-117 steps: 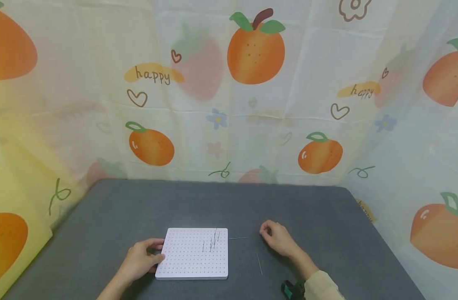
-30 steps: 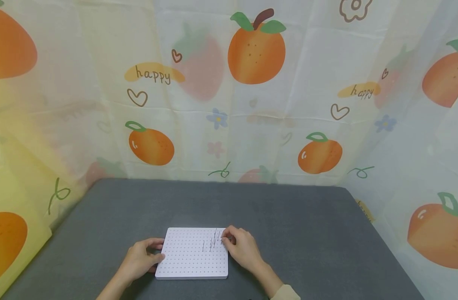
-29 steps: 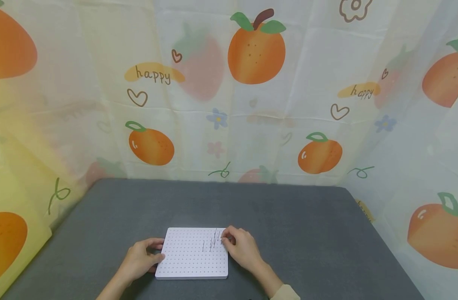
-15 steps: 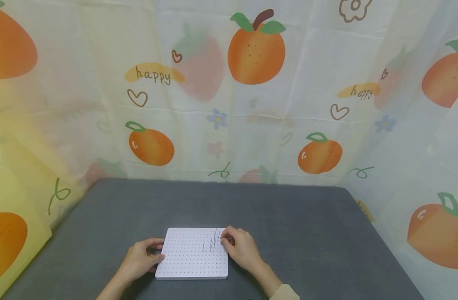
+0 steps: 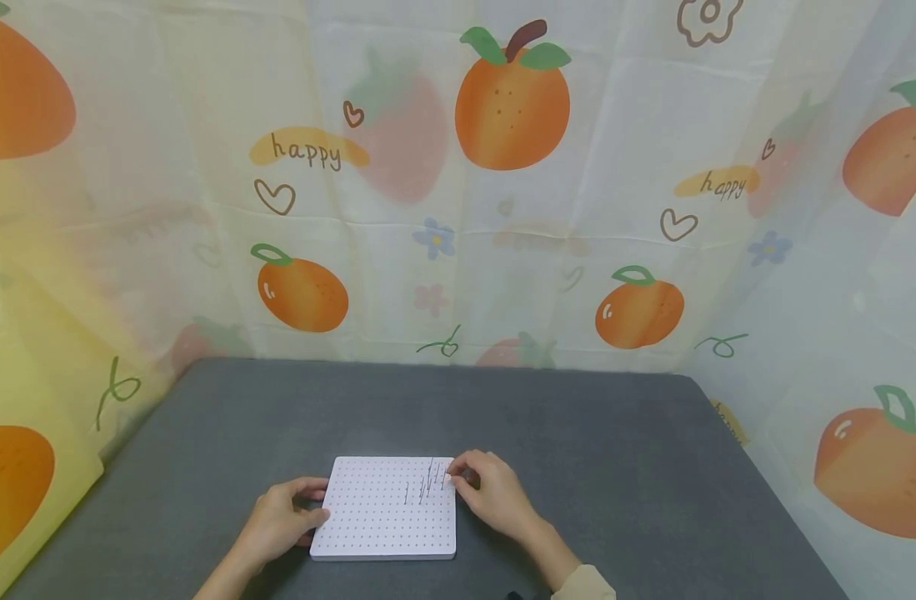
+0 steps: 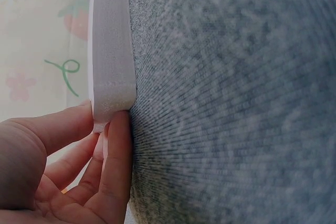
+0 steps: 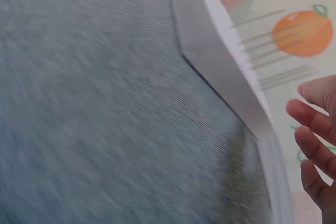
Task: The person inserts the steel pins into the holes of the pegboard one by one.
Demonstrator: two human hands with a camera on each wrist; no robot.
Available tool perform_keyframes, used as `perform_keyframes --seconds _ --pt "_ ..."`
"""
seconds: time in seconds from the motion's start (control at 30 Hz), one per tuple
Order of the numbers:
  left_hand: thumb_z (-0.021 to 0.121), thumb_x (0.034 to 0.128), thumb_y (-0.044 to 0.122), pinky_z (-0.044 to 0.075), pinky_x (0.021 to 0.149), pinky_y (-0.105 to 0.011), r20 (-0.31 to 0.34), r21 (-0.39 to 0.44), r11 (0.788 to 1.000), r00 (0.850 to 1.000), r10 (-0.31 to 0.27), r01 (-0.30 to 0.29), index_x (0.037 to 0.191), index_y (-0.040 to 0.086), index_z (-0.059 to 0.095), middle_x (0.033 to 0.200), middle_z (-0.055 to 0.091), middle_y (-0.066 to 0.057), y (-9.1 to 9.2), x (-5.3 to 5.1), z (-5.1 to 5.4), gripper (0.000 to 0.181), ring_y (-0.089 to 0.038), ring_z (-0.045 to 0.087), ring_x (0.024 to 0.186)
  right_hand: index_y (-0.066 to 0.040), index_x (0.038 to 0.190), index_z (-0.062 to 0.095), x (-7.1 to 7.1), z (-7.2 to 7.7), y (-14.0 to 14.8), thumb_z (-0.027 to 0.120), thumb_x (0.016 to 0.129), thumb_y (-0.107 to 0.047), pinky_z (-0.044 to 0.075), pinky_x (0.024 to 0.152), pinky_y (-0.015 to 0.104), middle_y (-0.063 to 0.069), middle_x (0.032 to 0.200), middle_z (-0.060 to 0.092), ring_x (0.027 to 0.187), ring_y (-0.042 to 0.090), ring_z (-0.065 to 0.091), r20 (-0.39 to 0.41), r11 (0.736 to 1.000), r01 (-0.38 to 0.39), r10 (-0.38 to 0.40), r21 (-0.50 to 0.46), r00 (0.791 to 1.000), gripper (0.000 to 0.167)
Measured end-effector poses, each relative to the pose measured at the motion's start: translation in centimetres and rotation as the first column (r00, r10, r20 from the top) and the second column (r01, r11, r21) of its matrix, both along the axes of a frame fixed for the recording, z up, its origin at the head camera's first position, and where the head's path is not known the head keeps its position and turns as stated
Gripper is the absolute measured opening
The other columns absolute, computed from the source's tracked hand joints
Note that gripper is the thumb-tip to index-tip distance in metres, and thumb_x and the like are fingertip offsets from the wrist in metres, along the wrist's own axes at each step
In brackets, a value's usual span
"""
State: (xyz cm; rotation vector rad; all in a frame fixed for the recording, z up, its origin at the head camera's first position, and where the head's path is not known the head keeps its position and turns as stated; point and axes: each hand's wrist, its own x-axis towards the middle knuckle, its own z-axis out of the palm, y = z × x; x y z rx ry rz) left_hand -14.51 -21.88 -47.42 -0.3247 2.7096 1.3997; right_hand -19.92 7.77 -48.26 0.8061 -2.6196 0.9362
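Observation:
A white pegboard (image 5: pixel 375 525) with rows of small holes lies flat on the dark grey table. Several thin, dark needles (image 5: pixel 407 493) stand upright in holes toward its far right corner. My left hand (image 5: pixel 281 517) grips the board's left edge; the left wrist view shows the thumb on one face and fingers at the other side of the board (image 6: pixel 113 40). Beside the right edge, close to the rightmost needle, is my right hand (image 5: pixel 498 500). In the right wrist view its fingers (image 7: pixel 315 148) are spread and loosely bent, apart from the needles (image 7: pixel 275 51), holding nothing.
The grey table (image 5: pixel 615 442) stretches behind and to both sides of the board. A fabric curtain (image 5: pixel 518 275) printed with oranges hangs along the table's back and sides. A small black object (image 5: pixel 513 596) shows at the bottom edge near the right sleeve.
Two needles lying right of the board at first are gone from the table. The right hand came to the board's right edge, then let go of a needle now standing there. The left hand stayed put.

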Motion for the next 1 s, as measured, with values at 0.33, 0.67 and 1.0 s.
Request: perform_keyframes --seconds 0.33,0.67,1.0 --pt "0.071 0.0728 0.001 0.055 0.050 -0.029 0.010 -0.005 1.000 1.000 -0.006 0.006 0.116 -0.003 0.058 0.100 0.063 -0.013 0.0 0.0 0.0 0.045 -0.014 0.059 0.067 -0.020 0.092 0.064 -0.6 0.9 2.2 0.065 0.084 -0.014 0.046 0.067 0.022 -0.012 0.087 0.062 0.077 0.006 0.053 0.036 1.000 0.011 -0.010 -0.025 0.999 0.011" --pt "0.071 0.0729 0.001 0.055 0.050 -0.029 0.003 0.004 1.000 1.000 -0.007 0.007 0.116 -0.003 0.058 0.100 0.063 -0.013 0.0 -0.1 0.0 0.045 -0.014 0.059 0.067 -0.018 0.094 0.063 0.2 0.3 5.0 0.067 0.082 -0.011 0.048 0.067 0.026 -0.014 0.090 0.060 0.077 0.006 0.052 0.061 0.997 0.023 -0.019 -0.076 0.998 0.014" --pt "0.070 0.0725 -0.001 0.055 0.050 -0.029 -0.005 0.021 1.000 1.000 0.003 -0.003 0.115 -0.003 0.059 0.100 0.064 -0.012 0.0 0.0 -0.1 0.043 -0.014 0.059 0.067 -0.015 0.094 0.062 1.1 -0.2 7.1 0.069 0.079 -0.012 0.046 0.067 0.022 -0.013 0.086 0.058 0.079 0.006 0.051 0.078 0.999 0.047 -0.045 -0.025 0.996 0.017"
